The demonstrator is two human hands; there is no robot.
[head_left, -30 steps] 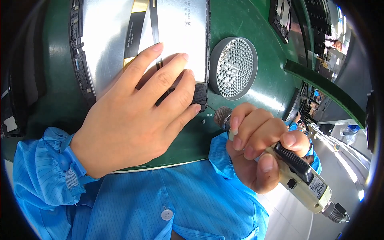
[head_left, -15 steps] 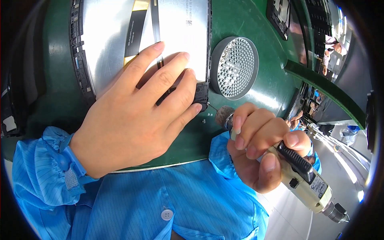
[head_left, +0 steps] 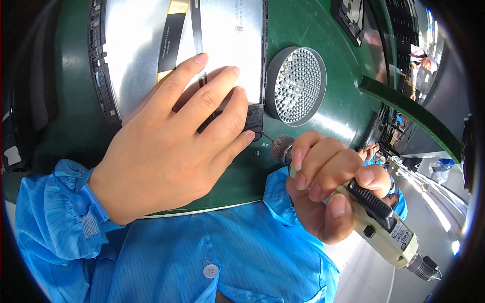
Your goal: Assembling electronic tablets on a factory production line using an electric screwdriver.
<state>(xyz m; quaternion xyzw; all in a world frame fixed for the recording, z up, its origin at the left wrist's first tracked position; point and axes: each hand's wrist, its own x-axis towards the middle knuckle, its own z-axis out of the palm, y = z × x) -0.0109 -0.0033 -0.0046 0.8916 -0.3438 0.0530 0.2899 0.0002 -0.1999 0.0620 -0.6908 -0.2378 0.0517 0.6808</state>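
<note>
My left hand (head_left: 172, 126) lies flat with fingers spread on an opened tablet-like device (head_left: 134, 55). Silver battery panels, dark ribbon cables (head_left: 170, 43) and a black frame make up the part that shows. My palm and fingers hide the device's near end. In my right hand (head_left: 328, 182) is a beige electric screwdriver (head_left: 381, 222), with fingers wrapped round its body. The thin bit points left and meets the device's near right corner, close to my left little finger. A few tiny screws (head_left: 257, 153) lie on the green mat just below that corner.
Right of the device stands a round grey tray (head_left: 298, 86) of small holes, with screws in part of it. A curved green bar (head_left: 411, 113) crosses the right side. Another dark device (head_left: 349, 20) lies at the far right. Other people are visible beyond the bench.
My right hand and the screwdriver have shifted very slightly left, with the bit nearer the device's corner. My left hand stays in place. At the right edge, another person has moved a little.
</note>
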